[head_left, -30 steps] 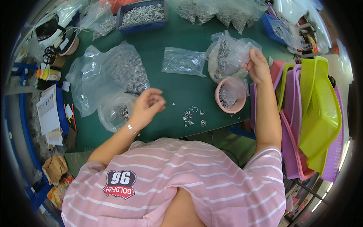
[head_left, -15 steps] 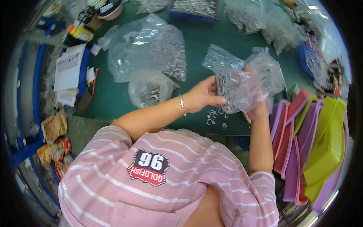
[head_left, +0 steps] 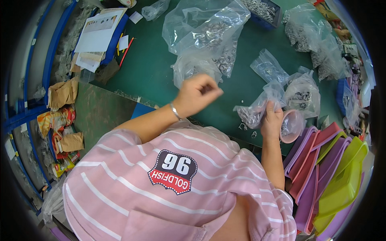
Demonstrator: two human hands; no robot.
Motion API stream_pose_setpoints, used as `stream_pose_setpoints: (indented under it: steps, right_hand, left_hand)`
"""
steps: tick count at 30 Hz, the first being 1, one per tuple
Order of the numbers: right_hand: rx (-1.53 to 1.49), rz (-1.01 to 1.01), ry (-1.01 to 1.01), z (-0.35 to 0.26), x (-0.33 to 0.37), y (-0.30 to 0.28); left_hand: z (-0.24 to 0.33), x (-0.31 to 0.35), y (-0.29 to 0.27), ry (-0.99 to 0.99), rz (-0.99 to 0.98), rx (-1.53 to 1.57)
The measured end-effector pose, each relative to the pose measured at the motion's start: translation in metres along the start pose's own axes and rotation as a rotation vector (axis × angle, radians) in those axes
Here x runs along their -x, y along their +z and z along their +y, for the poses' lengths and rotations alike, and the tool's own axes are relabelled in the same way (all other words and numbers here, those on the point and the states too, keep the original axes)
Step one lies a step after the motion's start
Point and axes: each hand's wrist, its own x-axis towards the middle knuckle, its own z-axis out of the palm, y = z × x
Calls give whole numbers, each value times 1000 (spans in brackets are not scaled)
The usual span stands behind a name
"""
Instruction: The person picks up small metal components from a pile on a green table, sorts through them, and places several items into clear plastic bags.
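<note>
My right hand [head_left: 272,119] grips a clear plastic bag [head_left: 263,102] holding small silvery metal pieces. The bag's lower end rests just above the table's near edge, beside a few loose ring-like metal pieces [head_left: 253,134]. My left hand [head_left: 197,95] is off that bag, blurred, with its fingers curled in; whether anything is in them cannot be made out. It hovers before a translucent bag [head_left: 193,66], partly covering it. Behind lies a large clear bag [head_left: 217,34] of metal rings. Another bag of metal parts [head_left: 302,96] stands right of my right hand, next to a pink round bowl [head_left: 292,126].
A flat empty-looking bag [head_left: 268,66] lies on the green table [head_left: 148,60]. Farther back are a blue bin [head_left: 263,12] of metal parts and more filled bags [head_left: 317,40]. Stacked coloured plastic trays [head_left: 321,172] stand at the right, papers [head_left: 100,30] and pencils [head_left: 126,52] at the left.
My left hand has let go of the metal-filled bag and swung left. My right hand keeps hold of a bag, now lower and nearer the table edge. The whole view has shifted leftward.
</note>
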Motion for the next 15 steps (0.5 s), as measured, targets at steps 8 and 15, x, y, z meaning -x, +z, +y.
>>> stream_pose_setpoints:
  steps: [8, 15]
  right_hand:
    - [269, -165, 6, 14, -5, 31]
    - [132, -434, 509, 54, -51, 83]
  left_hand:
    - [-64, -15, -62, -426, 158, -272]
    - [-78, 5, -54, -283, 169, -66]
